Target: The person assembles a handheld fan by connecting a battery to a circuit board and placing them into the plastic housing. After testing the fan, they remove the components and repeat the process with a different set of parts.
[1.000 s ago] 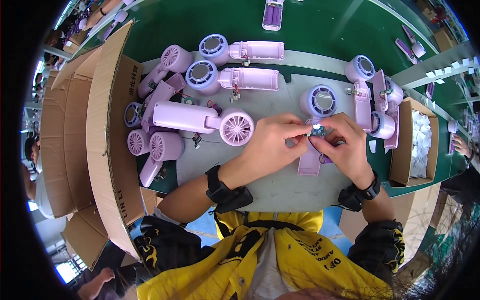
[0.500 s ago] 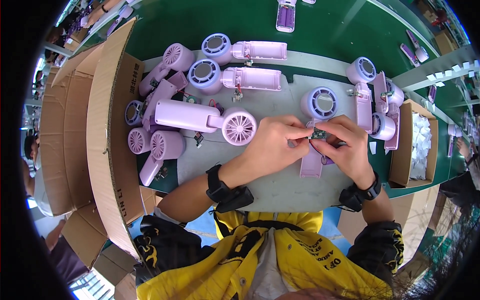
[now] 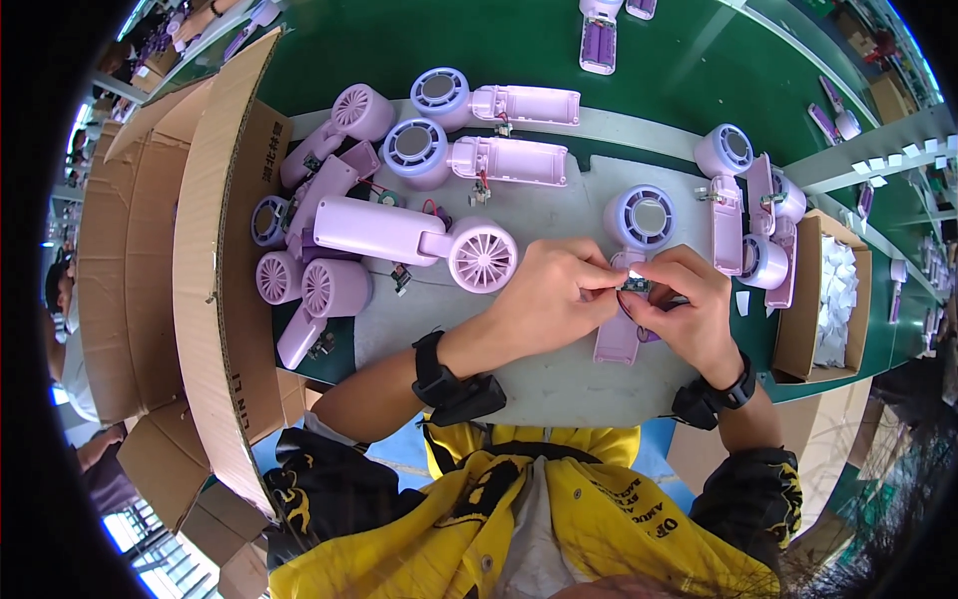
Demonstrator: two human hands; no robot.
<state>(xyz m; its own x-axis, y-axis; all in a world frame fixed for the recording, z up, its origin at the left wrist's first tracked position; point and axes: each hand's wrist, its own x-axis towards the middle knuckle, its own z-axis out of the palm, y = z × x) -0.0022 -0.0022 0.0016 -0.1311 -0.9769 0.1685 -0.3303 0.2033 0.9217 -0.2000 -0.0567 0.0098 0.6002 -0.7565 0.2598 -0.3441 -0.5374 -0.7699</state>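
A lilac handheld fan (image 3: 641, 217) lies face up in front of me, its open handle pointing toward me. Over that handle, both hands pinch a small green circuit board (image 3: 633, 285). My left hand (image 3: 565, 298) is closed with thumb and fingertips at the board's left edge. From the other side, my right hand (image 3: 689, 304) grips the board's right edge between thumb and forefinger. Dark thin wires run below the board, and a small white piece shows at its top. The fingers partly hide the board and the handle's inside.
More lilac fans (image 3: 484, 255) lie in a group on the left of the grey mat (image 3: 479, 369), several with loose boards on wires. Other fans (image 3: 763, 262) sit at right, beside a cardboard box (image 3: 795, 339) of white paper pieces. A large carton (image 3: 215, 260) stands at the left edge.
The fan in front of me sits slightly lower in view, its handle tilted a little differently. Both hands stay at the circuit board, with the right fingers shifted slightly. The scene has shifted slightly too.
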